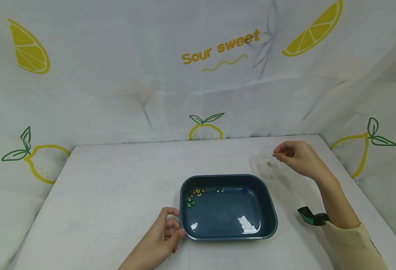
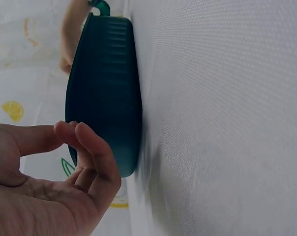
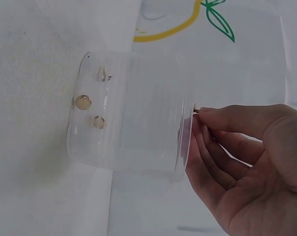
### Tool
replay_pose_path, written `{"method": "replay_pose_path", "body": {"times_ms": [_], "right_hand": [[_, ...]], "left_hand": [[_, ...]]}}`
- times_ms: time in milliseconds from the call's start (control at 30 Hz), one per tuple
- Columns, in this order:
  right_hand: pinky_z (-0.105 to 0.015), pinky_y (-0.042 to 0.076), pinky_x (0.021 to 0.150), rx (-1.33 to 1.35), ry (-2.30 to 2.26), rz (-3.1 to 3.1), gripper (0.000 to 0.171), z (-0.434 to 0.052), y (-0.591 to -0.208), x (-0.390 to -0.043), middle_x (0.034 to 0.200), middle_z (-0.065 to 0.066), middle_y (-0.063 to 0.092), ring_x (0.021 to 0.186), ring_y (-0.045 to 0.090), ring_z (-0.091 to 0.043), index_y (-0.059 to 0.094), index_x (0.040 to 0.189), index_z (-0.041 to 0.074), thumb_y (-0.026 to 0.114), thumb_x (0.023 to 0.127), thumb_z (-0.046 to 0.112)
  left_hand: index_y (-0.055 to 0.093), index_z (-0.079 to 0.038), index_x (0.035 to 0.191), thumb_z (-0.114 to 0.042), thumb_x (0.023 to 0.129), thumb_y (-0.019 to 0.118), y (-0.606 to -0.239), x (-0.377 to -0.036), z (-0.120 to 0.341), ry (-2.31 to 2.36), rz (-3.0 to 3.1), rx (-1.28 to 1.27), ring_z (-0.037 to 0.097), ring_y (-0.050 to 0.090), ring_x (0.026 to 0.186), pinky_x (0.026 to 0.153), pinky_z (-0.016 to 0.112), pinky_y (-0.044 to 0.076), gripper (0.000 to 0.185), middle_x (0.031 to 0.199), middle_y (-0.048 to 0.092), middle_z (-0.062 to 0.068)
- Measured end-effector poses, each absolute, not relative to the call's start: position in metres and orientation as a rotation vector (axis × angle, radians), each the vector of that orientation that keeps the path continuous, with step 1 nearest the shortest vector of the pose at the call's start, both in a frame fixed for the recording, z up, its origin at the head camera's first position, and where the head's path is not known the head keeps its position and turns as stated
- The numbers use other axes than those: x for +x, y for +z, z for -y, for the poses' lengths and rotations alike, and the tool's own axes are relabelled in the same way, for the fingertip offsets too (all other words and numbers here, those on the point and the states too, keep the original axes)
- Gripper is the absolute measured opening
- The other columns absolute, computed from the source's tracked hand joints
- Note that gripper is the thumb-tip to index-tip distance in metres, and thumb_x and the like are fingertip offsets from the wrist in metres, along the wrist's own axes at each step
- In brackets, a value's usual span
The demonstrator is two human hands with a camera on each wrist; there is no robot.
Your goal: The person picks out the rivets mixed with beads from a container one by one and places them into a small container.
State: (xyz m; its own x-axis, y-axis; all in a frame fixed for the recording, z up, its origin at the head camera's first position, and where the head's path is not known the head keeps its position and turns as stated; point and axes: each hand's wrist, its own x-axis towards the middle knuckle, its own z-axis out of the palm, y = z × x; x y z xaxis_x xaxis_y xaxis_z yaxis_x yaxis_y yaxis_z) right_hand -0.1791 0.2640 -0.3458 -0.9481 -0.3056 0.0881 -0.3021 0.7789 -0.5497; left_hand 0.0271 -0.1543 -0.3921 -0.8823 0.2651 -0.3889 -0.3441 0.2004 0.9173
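My left hand (image 1: 160, 238) holds the near left corner of a dark blue-green tray (image 1: 224, 237), thumb and curled fingers at its rim. Inside the tray, small shiny glass-like beads (image 1: 189, 204) in green, amber and clear cluster at the left, with a blue one (image 1: 244, 190) at the far right. My right hand (image 1: 299, 157) pinches a small gold-coloured piece (image 3: 196, 109) between thumb and finger, at the mouth of a clear plastic container (image 3: 138, 118). A few similar gold-coloured pieces (image 3: 83, 102) lie at that container's bottom.
Everything stands on a white-covered table (image 1: 117, 187). A white cloth backdrop (image 1: 117, 75) with lemon prints rises behind and at the sides. A black and green strap (image 1: 312, 217) sits at my right wrist, beside the beige sleeve (image 1: 353, 243).
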Motion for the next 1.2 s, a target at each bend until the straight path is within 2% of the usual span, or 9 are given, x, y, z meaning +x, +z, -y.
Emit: {"method": "replay_pose_path", "body": {"times_ms": [467, 1000, 1200], "right_hand": [[-0.014, 0.054, 0.069, -0.503, -0.908, -2.955, 0.011, -0.2614, -0.3511, -0.179, 0.098, -0.018, 0.08, 0.085, 0.075, -0.024, 0.077, 0.105, -0.002, 0.075, 0.1, 0.007], [-0.014, 0.053, 0.07, -0.498, -0.899, -2.954, 0.011, -0.2613, -0.3527, -0.1787, 0.1, -0.019, 0.08, 0.089, 0.077, -0.03, 0.077, 0.106, -0.002, 0.075, 0.1, 0.008], [-0.015, 0.054, 0.069, -0.5, -0.892, -2.965, 0.009, -0.2619, -0.3526, -0.1787, 0.098, -0.017, 0.08, 0.086, 0.075, -0.024, 0.078, 0.105, -0.001, 0.075, 0.1, 0.006]], "left_hand": [[0.034, -0.002, 0.147, -0.011, 0.108, 0.063, -0.3923, 0.0273, 0.1552, 1.734, -2.003, -0.061, 0.016, 0.059, 0.072, 0.061, 0.025, 0.049, 0.05, 0.1, 0.061, 0.008], [0.034, -0.002, 0.147, -0.012, 0.107, 0.064, -0.3923, 0.0267, 0.1552, 1.732, -2.004, -0.049, 0.015, 0.058, 0.07, 0.062, 0.024, 0.049, 0.05, 0.1, 0.063, 0.008], [0.034, -0.001, 0.147, -0.012, 0.107, 0.065, -0.392, 0.0267, 0.1547, 1.735, -2.005, -0.052, 0.015, 0.058, 0.07, 0.061, 0.024, 0.049, 0.051, 0.099, 0.063, 0.008]]}}
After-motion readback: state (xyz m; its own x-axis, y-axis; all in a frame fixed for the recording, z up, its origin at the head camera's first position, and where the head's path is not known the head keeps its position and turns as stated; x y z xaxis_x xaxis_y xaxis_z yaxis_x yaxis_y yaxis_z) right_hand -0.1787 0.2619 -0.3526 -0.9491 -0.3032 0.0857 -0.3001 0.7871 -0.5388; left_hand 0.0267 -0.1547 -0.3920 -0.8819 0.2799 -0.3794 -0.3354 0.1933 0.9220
